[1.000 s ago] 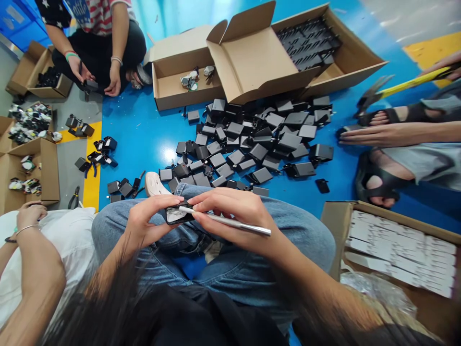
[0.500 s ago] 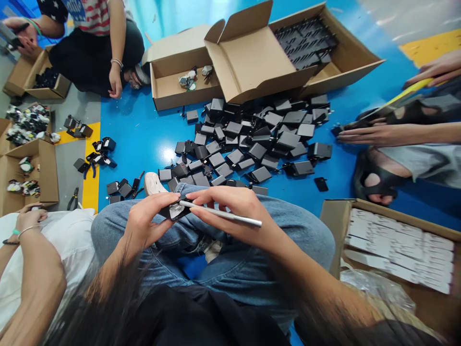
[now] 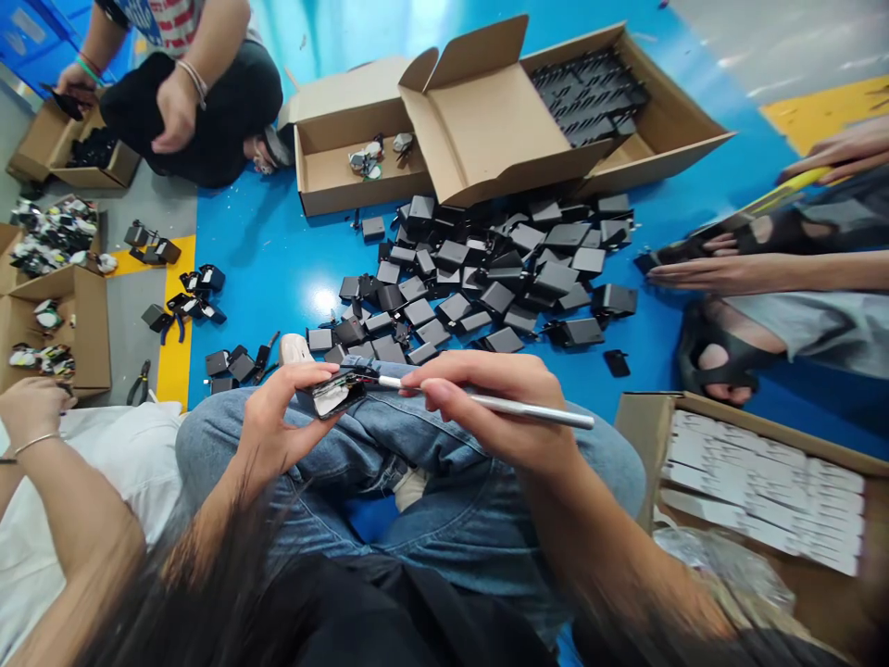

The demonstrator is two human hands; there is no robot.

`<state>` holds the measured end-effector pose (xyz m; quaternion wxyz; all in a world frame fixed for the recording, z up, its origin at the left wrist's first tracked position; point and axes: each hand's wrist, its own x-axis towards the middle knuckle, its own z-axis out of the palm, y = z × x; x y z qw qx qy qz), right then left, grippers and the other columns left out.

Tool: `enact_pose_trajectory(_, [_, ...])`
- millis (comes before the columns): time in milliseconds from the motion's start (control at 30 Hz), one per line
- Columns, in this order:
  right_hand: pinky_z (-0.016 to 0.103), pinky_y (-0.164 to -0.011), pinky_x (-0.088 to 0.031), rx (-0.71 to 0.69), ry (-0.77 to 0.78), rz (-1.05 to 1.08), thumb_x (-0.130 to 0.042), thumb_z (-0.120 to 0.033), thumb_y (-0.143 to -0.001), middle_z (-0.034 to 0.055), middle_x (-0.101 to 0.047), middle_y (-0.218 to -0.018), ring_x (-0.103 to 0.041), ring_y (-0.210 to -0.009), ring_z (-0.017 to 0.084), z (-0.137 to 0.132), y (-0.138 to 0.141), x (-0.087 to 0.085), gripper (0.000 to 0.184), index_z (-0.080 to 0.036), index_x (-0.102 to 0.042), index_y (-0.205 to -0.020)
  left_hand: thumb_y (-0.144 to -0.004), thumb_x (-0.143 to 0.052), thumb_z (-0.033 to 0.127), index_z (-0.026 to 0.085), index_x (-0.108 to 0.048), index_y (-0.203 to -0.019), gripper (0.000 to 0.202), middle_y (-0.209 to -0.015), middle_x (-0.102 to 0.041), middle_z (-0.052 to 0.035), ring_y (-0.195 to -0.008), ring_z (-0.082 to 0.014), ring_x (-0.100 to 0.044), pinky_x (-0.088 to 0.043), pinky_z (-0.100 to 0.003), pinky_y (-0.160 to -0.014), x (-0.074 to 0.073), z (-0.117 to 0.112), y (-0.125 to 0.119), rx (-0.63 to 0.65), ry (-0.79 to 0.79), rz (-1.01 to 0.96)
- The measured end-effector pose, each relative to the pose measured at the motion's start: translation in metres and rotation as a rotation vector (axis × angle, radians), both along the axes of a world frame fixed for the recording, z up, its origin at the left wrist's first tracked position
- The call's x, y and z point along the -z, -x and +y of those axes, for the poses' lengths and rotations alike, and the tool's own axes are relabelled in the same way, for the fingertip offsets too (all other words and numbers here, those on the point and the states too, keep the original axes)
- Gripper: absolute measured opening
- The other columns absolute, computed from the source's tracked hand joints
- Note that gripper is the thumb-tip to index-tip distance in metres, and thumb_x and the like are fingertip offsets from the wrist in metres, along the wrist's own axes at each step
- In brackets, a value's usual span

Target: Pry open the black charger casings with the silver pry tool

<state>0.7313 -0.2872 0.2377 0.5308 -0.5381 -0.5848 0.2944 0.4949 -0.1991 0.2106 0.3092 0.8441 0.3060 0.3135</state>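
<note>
My left hand point(image 3: 276, 419) pinches a small black plastic casing point(image 3: 339, 394) by its near edge, above my crossed legs. The casing's side toward me is uncovered, and something whitish with fine wires shows inside. Between the thumb and fingers of my right hand point(image 3: 507, 398) is a thin silver pen-shaped tool point(image 3: 542, 411). Its narrow tip points left to the casing's right edge; whether it touches, I cannot tell. Beyond my knees lies a heap of similar dark grey casings point(image 3: 455, 255) on the blue floor.
Behind the heap are an open carton point(image 3: 361, 195) with a few wired parts and a carton point(image 3: 667, 157) of dark pieces. A box point(image 3: 639, 445) with white sheets stands at my right. Pliers point(image 3: 142, 382) lie left. Co-workers sit at left, far left and right, one holding a yellow-handled tool point(image 3: 784, 190).
My right hand has moved right and back, drawing the tool's tip from the casing's inside to its right edge. The casing is tilted so its inside shows more.
</note>
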Motion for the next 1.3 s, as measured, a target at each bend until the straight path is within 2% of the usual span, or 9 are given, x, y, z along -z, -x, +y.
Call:
enact_pose_trajectory(167, [0.025,-0.054,-0.053,-0.055,-0.046,-0.113,-0.073,-0.024,-0.09,-0.0001,-0.077,-0.079,-0.069,-0.063,0.014,-0.001,0.001,-0.001,0.001,-0.024,-0.074,-0.089,-0.083,-0.076,0.02,0.028,-0.063,-0.116,0.036,-0.115,-0.074,-0.0039,-0.108,-0.0223,-0.072,-0.06,-0.044,-0.099,0.0,0.004,0.001,0.037,-0.022,0.008])
enact_pose_trajectory(433, [0.025,-0.057,-0.053,-0.066,-0.057,-0.211,-0.068,-0.023,-0.093,0.0,-0.074,-0.076,-0.067,-0.063,0.013,0.001,0.003,0.001,0.007,-0.023,-0.071,-0.087,-0.082,-0.076,0.018,0.024,-0.063,-0.112,0.033,-0.11,-0.074,-0.0056,-0.106,-0.021,-0.072,-0.058,-0.039,-0.098,-0.002,0.004,-0.001,0.06,-0.053,-0.013])
enact_pose_trajectory(633, [0.024,-0.053,-0.056,0.013,-0.038,0.098,-0.049,-0.041,-0.104,0.004,-0.073,-0.087,-0.069,-0.064,0.013,0.0,0.016,0.014,0.028,-0.021,-0.07,-0.102,-0.085,-0.076,0.027,0.025,-0.052,-0.114,0.037,-0.119,-0.073,-0.0057,-0.109,-0.0223,-0.073,-0.062,-0.03,-0.081,0.009,-0.005,-0.003,-0.067,0.144,-0.045])
enact_pose_trajectory(733, [0.03,-0.069,-0.064,-0.006,-0.061,0.094,-0.046,-0.04,-0.105,0.0102,-0.071,-0.11,-0.073,-0.09,0.018,0.002,0.031,0.024,0.03,-0.02,-0.068,-0.111,-0.083,-0.077,0.026,0.025,-0.047,-0.11,0.04,-0.111,-0.075,-0.004,-0.094,-0.0188,-0.076,-0.061,-0.027,-0.074,0.017,-0.011,-0.006,-0.127,0.204,-0.088])
enact_pose_trajectory(833, [0.038,-0.096,-0.061,-0.012,-0.121,0.003,-0.05,-0.033,-0.104,0.0125,-0.067,-0.123,-0.067,-0.115,0.022,0.003,0.046,0.029,0.023,-0.021,-0.064,-0.118,-0.082,-0.077,0.028,0.025,-0.045,-0.108,0.041,-0.096,-0.075,-0.0006,-0.078,-0.0156,-0.075,-0.059,-0.024,-0.065,0.019,-0.014,-0.009,-0.189,0.282,-0.09])
enact_pose_trajectory(933, [0.041,-0.104,-0.058,0.016,-0.143,-0.006,-0.053,-0.026,-0.102,0.0122,-0.065,-0.13,-0.064,-0.123,0.022,0.004,0.054,0.033,0.021,-0.023,-0.062,-0.121,-0.083,-0.077,0.031,0.027,-0.047,-0.118,0.046,-0.103,-0.075,-0.0029,-0.086,-0.0173,-0.076,-0.062,-0.027,-0.074,0.016,-0.01,-0.007,-0.081,0.435,-0.118])
enact_pose_trajectory(1067, [0.041,-0.097,-0.062,0.042,-0.067,0.152,-0.05,-0.026,-0.103,0.0108,-0.065,-0.13,-0.065,-0.121,0.023,0.005,0.055,0.039,0.02,-0.025,-0.062,-0.118,-0.085,-0.075,0.03,0.031,-0.047,-0.14,0.062,-0.133,-0.067,-0.0107,-0.116,-0.0261,-0.071,-0.063,-0.037,-0.092,0.011,0.001,0.002,0.134,0.63,-0.152])
enact_pose_trajectory(1200, [0.038,-0.089,-0.064,0.011,-0.012,0.284,-0.05,-0.033,-0.103,0.0103,-0.068,-0.124,-0.069,-0.114,0.022,0.006,0.052,0.041,0.02,-0.024,-0.064,-0.114,-0.085,-0.076,0.031,0.03,-0.054,-0.142,0.061,-0.138,-0.065,-0.0116,-0.123,-0.0294,-0.067,-0.062,-0.04,-0.098,0.008,0.01,0.01,0.156,0.651,-0.151])
enact_pose_trajectory(1300, [0.039,-0.096,-0.06,0.018,-0.036,0.239,-0.051,-0.031,-0.103,0.0083,-0.072,-0.115,-0.07,-0.111,0.021,0.006,0.052,0.04,0.019,-0.025,-0.065,-0.113,-0.086,-0.075,0.031,0.031,-0.052,-0.146,0.064,-0.141,-0.064,-0.0113,-0.127,-0.029,-0.064,-0.058,-0.042,-0.104,0.006,0.011,0.014,0.23,0.648,-0.131])
